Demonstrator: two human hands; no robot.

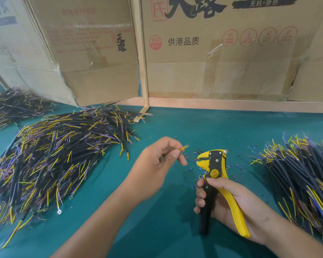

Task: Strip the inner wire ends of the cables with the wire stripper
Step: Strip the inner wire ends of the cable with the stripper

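My left hand (158, 161) pinches a cable between thumb and fingers; only its yellow inner wire end (184, 147) sticks out to the right, and the rest is hidden in the hand. My right hand (229, 202) grips the yellow and black wire stripper (213, 168) by its handles, jaws pointing up and left, a short gap from the wire end. Nothing sits in the jaws. Both hands hover over the green table (175, 127).
A big pile of black cables with yellow and blue wires (50, 155) lies at left, another pile (302, 174) at right, a third (13, 105) far left. Small insulation scraps (191, 161) litter the table near the stripper. Cardboard boxes (213, 53) form the back wall.
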